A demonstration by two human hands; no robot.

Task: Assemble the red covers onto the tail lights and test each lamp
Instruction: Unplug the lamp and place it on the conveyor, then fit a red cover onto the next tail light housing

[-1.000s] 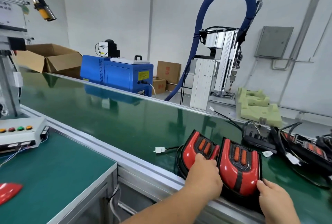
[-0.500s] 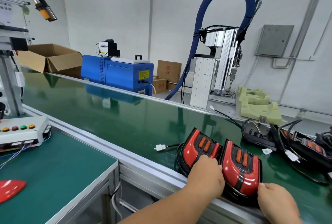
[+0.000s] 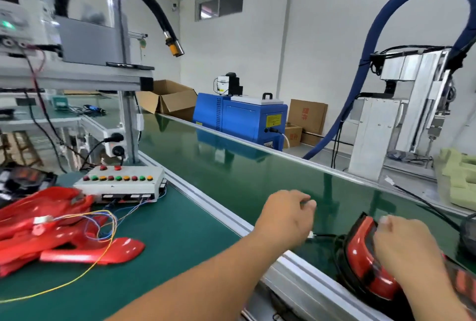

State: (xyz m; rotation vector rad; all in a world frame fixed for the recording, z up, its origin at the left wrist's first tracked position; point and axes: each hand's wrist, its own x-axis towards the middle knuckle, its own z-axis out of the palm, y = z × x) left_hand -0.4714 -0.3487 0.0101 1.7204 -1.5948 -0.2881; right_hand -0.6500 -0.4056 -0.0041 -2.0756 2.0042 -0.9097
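- Lying at the near edge of the green conveyor belt [image 3: 231, 171], one red and black tail light [image 3: 360, 261] is seen in full; a second tail light [image 3: 462, 284] is cut off by the right edge and is blurred.
- A pile of red covers [image 3: 46, 220] is placed on the green tabletop [image 3: 167, 256] at the left. Their number cannot be counted, but one single cover [image 3: 123, 246] lies at the front of the pile.
- One white button box [image 3: 121, 185] is set behind the pile. Eleven buttons are counted on it: two red in the back row, and nine red, green and orange in the front row.
- Three cardboard boxes are found beyond the belt: one open box [image 3: 167, 99], one closed box [image 3: 307, 114] and one small box [image 3: 292, 136].
- The right hand [image 3: 407, 246] is laid on the tail light, and the lamp is gripped with the fingers curled over its far rim.
- The left hand [image 3: 286, 215] is held above the belt, back upward, with the fingers bent; whether something is pinched cannot be told. One white connector [image 3: 311, 234] on a black cable is seen just below it.
- Red characters are printed on the closed box and the small box, and a yellow label [image 3: 273, 120] is stuck on the blue machine [image 3: 239, 117]; none of this can be read.
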